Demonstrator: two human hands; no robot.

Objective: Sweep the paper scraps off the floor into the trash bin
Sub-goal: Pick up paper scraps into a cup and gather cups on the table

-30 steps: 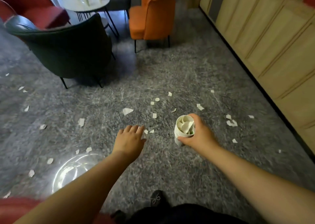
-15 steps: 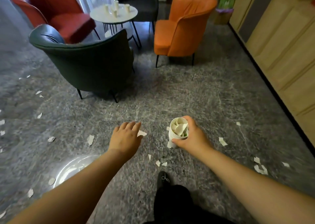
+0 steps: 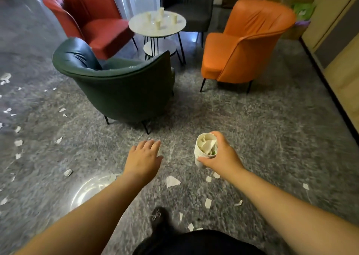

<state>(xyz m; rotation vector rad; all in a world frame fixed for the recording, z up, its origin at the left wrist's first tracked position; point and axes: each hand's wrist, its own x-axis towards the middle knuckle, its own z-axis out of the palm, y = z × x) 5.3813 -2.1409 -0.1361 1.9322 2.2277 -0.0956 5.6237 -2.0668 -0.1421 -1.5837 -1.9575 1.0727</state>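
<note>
The right hand grips a white paper cup, its fingers curled round the far side of the rim and the thumb pressed against the near wall; the cup is upright, held above the floor, and is filled with crumpled paper pieces. The left hand is stretched forward, palm down, just left of the cup and apart from it, its fingers straight and loosely together, holding nothing; whether it touches the floor cannot be told. The paper scraps lie scattered on the grey speckled floor: one larger torn piece sits near, between the two forearms, with smaller bits to its right under the right wrist and more nearer still beside a black shoe. Further scraps run along the left side of the floor, from near left to far left. No trash bin can be made out. A round bright reflection shows on the floor under the left forearm. Beyond the hands stands a dark green armchair, its back toward the camera. Far left of it is a red armchair, and to the right an orange armchair. Between them is a small round bench with a lower shelf, carrying several small pale cups. A grey chair stands behind the bench. Light wooden cabinet fronts run along the right side.
</note>
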